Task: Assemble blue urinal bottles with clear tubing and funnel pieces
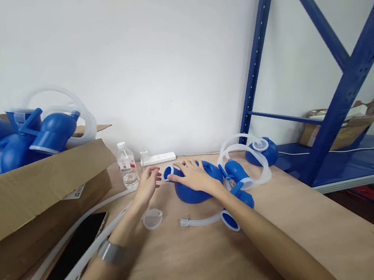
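Observation:
A blue plastic bottle (193,194) with a white-rimmed mouth lies on the wooden table, its mouth facing left. My right hand (194,175) rests over its top and neck with the fingers spread. Just left of the mouth, my left hand (149,184) is raised with its fingers apart and nothing in it. A translucent round cap (152,219) lies on the table below my left hand. Near my right forearm is a blue funnel-shaped piece (231,220), with a short clear tube (204,221) beside it pointing left.
Cardboard box (43,189) of blue bottles at left; phone (74,251) and pale tubes in front of it. Water bottle (128,166) and power strip (158,159) by the wall. Blue pieces with coiled tubing (265,166) at right, beside a blue shelf rack (342,98).

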{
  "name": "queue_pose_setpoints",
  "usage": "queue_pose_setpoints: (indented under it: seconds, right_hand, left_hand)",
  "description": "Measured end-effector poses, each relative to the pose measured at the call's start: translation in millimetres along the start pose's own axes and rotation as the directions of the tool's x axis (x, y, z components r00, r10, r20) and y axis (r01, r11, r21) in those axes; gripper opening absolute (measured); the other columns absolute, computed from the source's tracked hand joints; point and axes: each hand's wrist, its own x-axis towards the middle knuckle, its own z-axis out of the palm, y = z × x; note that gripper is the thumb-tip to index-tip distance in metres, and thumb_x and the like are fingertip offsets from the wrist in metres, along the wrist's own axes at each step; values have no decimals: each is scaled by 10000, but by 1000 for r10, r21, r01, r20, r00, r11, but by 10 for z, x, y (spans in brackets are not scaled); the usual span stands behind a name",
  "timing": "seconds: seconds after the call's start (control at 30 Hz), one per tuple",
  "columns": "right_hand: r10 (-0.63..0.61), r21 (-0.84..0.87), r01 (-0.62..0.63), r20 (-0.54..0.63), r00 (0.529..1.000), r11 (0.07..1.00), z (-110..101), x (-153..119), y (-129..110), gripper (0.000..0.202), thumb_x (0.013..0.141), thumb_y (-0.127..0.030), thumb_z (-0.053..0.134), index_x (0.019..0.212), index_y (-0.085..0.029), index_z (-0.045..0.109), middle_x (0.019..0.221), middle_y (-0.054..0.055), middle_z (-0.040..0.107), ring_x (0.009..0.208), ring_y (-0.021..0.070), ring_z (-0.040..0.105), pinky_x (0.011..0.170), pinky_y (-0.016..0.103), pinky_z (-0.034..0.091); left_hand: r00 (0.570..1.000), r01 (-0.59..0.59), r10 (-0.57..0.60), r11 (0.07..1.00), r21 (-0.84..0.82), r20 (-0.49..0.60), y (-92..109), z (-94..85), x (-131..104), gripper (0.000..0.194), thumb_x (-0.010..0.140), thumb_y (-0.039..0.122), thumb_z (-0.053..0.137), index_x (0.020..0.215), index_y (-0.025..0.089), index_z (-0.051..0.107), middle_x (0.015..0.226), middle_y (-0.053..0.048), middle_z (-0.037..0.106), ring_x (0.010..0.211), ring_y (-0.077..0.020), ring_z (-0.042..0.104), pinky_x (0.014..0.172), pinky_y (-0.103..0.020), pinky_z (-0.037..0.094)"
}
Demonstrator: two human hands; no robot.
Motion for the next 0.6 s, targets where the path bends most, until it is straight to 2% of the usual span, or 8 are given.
queue_pose_setpoints:
  seconds: [0.07, 0.13, 0.2, 0.27, 0.33, 0.4, 0.47, 0.6]
  right_hand:
    - [-32, -6, 32, 46, 998, 999, -93, -22, 80, 839, 878, -804, 474, 1511, -253, 457, 1459, 175, 531, 1385, 368, 436, 1146, 535, 284]
    - [-42, -54, 47, 100, 994, 997, -199, -46, 179, 911, 814, -796, 591, 1526, -244, 454, 1455, 180, 548, 1377, 388, 447, 1143, 529, 302]
    - [-10, -100, 26, 158, 987, 995, -294, -61, 275, 877, 797, -789, 619, 1487, -256, 519, 1424, 171, 586, 1358, 402, 470, 1148, 550, 297]
    - [20, -92, -1, 211, 977, 996, -361, -64, 351, 856, 803, -803, 594, 1469, -267, 544, 1442, 162, 579, 1365, 405, 472, 1151, 556, 303]
    - [14, -52, 0, 260, 966, 999, -398, -58, 400, 883, 805, -814, 574, 1497, -269, 512, 1490, 159, 542, 1392, 401, 454, 1156, 542, 317]
    - [-6, -29, 15, 285, 958, 999, -410, -50, 425, 903, 801, -824, 566, 1516, -277, 487, 1508, 156, 526, 1413, 407, 432, 1165, 551, 308]
    - [-22, -21, 30, 292, 956, 999, -408, -46, 442, 909, 784, -830, 581, 1516, -300, 485, 1512, 149, 524, 1420, 418, 421, 1170, 577, 290]
    - [-56, -3, 60, 284, 957, 998, -369, -36, 490, 951, 725, -845, 635, 1509, -326, 491, 1520, 132, 520, 1424, 430, 412, 1176, 606, 263]
  left_hand:
    - [995, -64, 53, 990, 125, 87, 103, -172, -60, 225, 652, 297, 819, 844, 230, 722, 750, -28, 685, 704, -198, 607, 680, -272, 461]
    - [945, -234, 93, 862, 450, 314, 167, -326, -139, 313, 591, 292, 827, 894, 266, 755, 783, -37, 714, 696, -226, 624, 678, -295, 474]
    - [897, -281, -57, 692, 664, 439, 197, -427, -224, 469, 483, 295, 859, 944, 281, 771, 929, -76, 757, 811, -295, 685, 708, -330, 510]
    - [846, -300, -270, 472, 829, 460, 210, -452, -306, 685, 397, 293, 873, 1072, 272, 760, 1108, -120, 746, 958, -374, 698, 751, -377, 538]
    - [791, -365, -435, 229, 903, 430, 225, -412, -373, 799, 429, 287, 833, 1217, 256, 709, 1236, -145, 695, 1026, -398, 687, 775, -404, 548]
    - [761, -436, -494, 92, 895, 421, 244, -347, -414, 765, 522, 268, 749, 1282, 261, 669, 1264, -134, 670, 1028, -367, 689, 787, -396, 548]
    - [750, -481, -470, 95, 871, 466, 264, -298, -424, 684, 600, 273, 690, 1283, 274, 665, 1229, -111, 673, 1019, -334, 686, 808, -384, 544]
    - [750, -540, -256, 296, 788, 610, 283, -295, -359, 662, 691, 300, 650, 1352, 267, 626, 1206, -92, 662, 1058, -288, 658, 887, -365, 528]
